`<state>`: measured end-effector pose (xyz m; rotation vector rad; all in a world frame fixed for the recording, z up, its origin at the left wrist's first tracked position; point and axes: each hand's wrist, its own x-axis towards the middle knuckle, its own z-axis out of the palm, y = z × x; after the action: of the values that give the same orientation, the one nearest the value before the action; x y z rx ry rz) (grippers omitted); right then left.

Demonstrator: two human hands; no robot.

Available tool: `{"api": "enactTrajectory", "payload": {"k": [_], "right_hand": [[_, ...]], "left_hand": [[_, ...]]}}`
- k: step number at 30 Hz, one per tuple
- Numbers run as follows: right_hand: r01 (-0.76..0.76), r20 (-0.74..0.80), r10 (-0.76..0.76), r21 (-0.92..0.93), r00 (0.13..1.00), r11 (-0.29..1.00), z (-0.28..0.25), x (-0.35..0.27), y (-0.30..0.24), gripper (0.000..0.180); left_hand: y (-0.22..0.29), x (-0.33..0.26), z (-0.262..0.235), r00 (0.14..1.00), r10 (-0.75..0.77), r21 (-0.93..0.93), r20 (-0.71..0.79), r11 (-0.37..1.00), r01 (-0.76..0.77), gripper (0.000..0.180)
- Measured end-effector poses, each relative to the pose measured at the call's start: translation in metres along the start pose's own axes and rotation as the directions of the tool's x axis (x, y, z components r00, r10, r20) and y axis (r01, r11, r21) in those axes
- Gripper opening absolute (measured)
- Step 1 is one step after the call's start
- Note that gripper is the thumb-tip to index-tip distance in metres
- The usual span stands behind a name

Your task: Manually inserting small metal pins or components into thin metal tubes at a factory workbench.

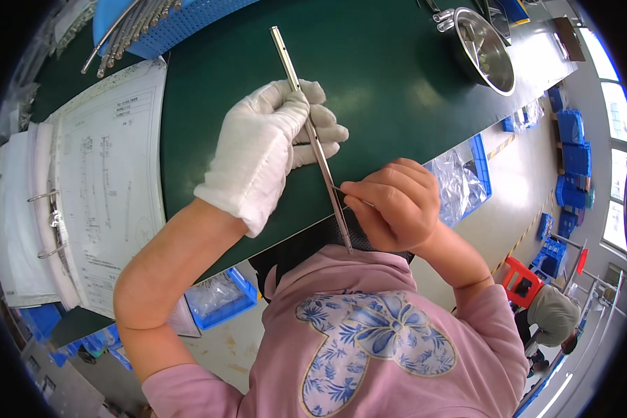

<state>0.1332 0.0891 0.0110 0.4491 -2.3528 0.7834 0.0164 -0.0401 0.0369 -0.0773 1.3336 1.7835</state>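
Metal rod (316,144) crosses left fingers (331,133); bowl (496,50) holds parts (478,50).

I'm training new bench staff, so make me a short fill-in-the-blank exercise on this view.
1. The left hand wears a white ____.
2. The slender metal rail is gripped by the ____ hand.
3. The tabletop is ____ in colour.
4. The ring binder is not closed but ____.

Missing words: glove; left; green; open.

Room between rod (321,157) and bowl (501,63); basket (188,29) blocks far left.
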Motion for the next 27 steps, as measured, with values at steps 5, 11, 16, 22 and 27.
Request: {"api": "enactTrajectory", "payload": {"k": [5, 11, 16, 22, 27], "right_hand": [[-0.002, 0.015, 0.002, 0.051, 1.000, 0.999, -0.007, -0.021, -0.009, 0.016], [-0.026, 0.014, 0.025, 0.076, 1.000, 0.997, -0.006, -0.030, -0.012, 0.019], [-0.005, 0.005, 0.005, 0.070, 1.000, 0.998, -0.004, -0.030, -0.014, 0.020], [0.038, 0.000, -0.038, 0.011, 0.999, 0.999, -0.007, -0.028, -0.013, 0.021], [0.031, 0.060, -0.032, 0.004, 0.998, 0.999, -0.008, -0.030, -0.009, 0.019]], "left_hand": [[0.000, 0.000, -0.001, 1.000, 0.007, 0.009, 0.012, 1.000, -0.007, 0.018], [0.000, -0.003, 0.000, 0.999, 0.034, 0.029, 0.007, 0.999, -0.034, 0.019], [-0.002, -0.003, 0.000, 0.999, 0.033, 0.040, 0.003, 0.999, -0.033, 0.019], [-0.001, -0.001, 0.004, 0.999, 0.036, 0.041, -0.005, 0.998, -0.036, 0.020], [0.000, 0.004, 0.002, 0.998, 0.064, 0.039, 0.011, 0.997, -0.064, 0.021]]}}
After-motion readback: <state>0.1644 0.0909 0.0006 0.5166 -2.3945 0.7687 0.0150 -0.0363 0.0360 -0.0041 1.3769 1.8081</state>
